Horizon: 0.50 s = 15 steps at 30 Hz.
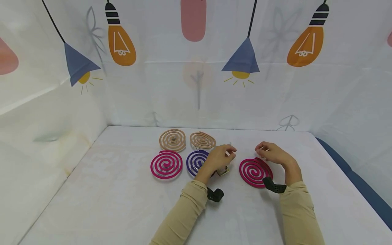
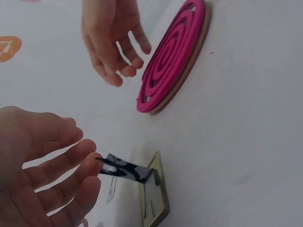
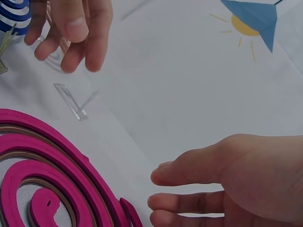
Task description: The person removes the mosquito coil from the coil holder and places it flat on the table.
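Note:
Both hands hover over the white table, fingers loosely bent with nothing held. My left hand (image 1: 219,158) is above a small gold-coloured metal stand (image 2: 163,194) with a dark upright strip; the strip's tip overlaps its fingertips in the left wrist view. The forearm partly hides a blue mosquito coil (image 1: 190,163). My right hand (image 1: 274,153) is just beyond the far right edge of a pink mosquito coil (image 1: 255,172), which shows a brown layer beneath in both wrist views. A clear bent stand (image 3: 71,101) lies past that coil, below the left hand in the right wrist view.
Left of my left hand, another pink coil (image 1: 166,164) sits near the blue one. Two tan coils (image 1: 163,140) lie behind them, the right-hand one (image 1: 211,142) close to my left fingers. A white curtain (image 1: 171,95) printed with lamps rises at the table's back edge.

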Tool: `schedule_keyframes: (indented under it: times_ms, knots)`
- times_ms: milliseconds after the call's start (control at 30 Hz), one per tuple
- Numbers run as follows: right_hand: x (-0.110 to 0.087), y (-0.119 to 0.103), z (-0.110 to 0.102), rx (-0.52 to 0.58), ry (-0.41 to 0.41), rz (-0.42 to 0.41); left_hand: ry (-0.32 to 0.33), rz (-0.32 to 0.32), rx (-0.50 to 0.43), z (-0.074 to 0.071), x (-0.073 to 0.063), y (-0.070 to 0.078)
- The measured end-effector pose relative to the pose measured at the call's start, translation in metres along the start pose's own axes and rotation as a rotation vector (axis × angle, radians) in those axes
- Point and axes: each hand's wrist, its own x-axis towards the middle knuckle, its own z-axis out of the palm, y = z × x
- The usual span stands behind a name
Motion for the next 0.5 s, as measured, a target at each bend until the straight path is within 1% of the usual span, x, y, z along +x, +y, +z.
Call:
schedule_keyframes:
  times_ms: [133, 200, 333, 400, 500]
  knots:
    - [0.002, -0.001, 0.001, 0.003, 0.0, -0.027, 0.001, -0.001, -0.039, -0.009, -0.001, -0.004]
    - [0.002, -0.001, 0.001, 0.007, 0.001, -0.035, 0.006, 0.008, -0.049, -0.012, -0.002, -0.005]
    - [0.004, -0.003, 0.003, 0.01, 0.012, -0.04, 0.02, 0.031, -0.035, -0.016, -0.002, -0.009]
    - [0.005, -0.004, 0.004, 0.01, 0.017, -0.043, 0.014, 0.038, -0.042, -0.019, -0.002, -0.011]
    - [0.006, -0.004, 0.006, 0.013, 0.025, -0.041, -0.015, 0.028, -0.068, -0.023, -0.003, -0.016]
